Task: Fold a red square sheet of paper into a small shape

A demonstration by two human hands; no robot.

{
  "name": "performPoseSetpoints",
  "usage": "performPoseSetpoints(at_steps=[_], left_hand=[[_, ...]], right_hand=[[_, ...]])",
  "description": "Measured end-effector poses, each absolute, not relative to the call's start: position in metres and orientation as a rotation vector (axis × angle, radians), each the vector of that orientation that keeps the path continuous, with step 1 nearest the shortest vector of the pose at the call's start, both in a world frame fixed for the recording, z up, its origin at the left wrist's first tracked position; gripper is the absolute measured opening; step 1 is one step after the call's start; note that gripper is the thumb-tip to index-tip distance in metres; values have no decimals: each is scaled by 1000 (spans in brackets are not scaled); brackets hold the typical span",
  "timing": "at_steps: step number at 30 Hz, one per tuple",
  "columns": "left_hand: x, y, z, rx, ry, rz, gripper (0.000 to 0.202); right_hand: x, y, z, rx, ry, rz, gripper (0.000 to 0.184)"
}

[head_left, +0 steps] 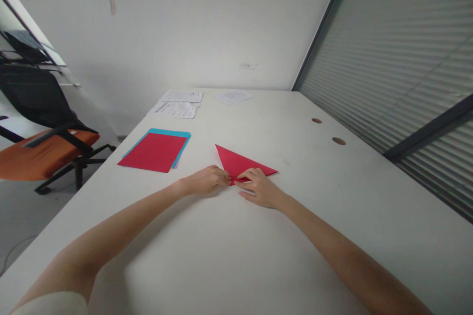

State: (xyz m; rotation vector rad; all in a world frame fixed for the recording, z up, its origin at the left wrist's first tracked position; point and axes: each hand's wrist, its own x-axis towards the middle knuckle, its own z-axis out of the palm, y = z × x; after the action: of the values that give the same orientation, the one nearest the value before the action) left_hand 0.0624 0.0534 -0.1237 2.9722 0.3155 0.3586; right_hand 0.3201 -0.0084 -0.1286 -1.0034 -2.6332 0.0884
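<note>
A sheet of red paper (pixel 242 160), folded to a triangular outline, lies on the white table with one point toward the back and another to the right. My left hand (pixel 210 179) is closed at the paper's near left corner, fingertips pinched on its edge. Over the paper's near part rests my right hand (pixel 260 188), its fingers spread and their tips pressing near the fold by my left fingertips. Both hands hide some of the near edge.
To the left lies a stack of coloured paper, a red sheet (pixel 155 151) on top and a blue sheet (pixel 170 132) showing beneath. Printed pages (pixel 179 108) lie farther back. The table (pixel 221 261) has two round holes at right. An orange-seated chair (pixel 48 152) stands left.
</note>
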Motion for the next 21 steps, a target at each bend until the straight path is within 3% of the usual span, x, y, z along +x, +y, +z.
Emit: performPoseSetpoints(at_steps=[14,21], left_hand=[[47,43,-135,2796,388,349,58],[47,47,-146,2756,808,770,42]], right_hand=[[323,-16,-136,-1054,-2654,47,44],[307,-15,-123,-1246,-2667,61,49]])
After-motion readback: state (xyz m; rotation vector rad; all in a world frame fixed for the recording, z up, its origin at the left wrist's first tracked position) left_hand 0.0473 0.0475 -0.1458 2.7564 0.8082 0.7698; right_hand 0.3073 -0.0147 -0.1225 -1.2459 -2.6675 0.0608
